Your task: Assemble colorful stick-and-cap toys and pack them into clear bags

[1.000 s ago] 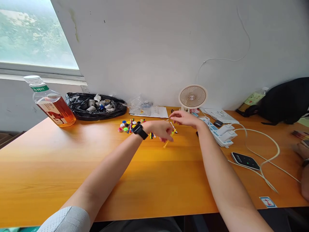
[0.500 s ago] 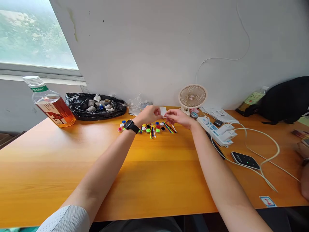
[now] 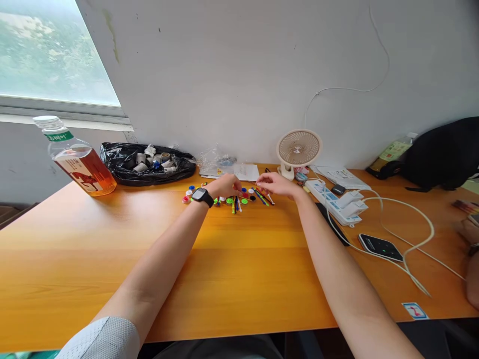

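Observation:
My left hand (image 3: 226, 186), with a black watch (image 3: 202, 196) on its wrist, hovers over the left part of a spread of small coloured plastic pieces. Its fingers are bent and closed; whatever they pinch is too small to make out. Just to the right, my right hand (image 3: 276, 184) has its thumb and fingertips drawn together near the coloured sticks (image 3: 262, 196); anything between them is not clear. Green discs (image 3: 244, 201), a black disc (image 3: 252, 198) and a red-and-white disc (image 3: 185, 199) lie below and beside the hands. A bundle of sticks (image 3: 235, 204) lies between them.
A tea bottle (image 3: 88, 169) and a black plastic bag (image 3: 149, 164) of grey rolls stand left. Behind are white paper (image 3: 245, 172) and a fan (image 3: 299, 149). Rightward lie a power strip (image 3: 337, 203), cables, a black device (image 3: 379, 248), a backpack (image 3: 441, 154) and another person's arm (image 3: 472, 271).
My left hand has moved down and left, away from my right hand, uncovering more of the white paper. My right hand has shifted slightly lower.

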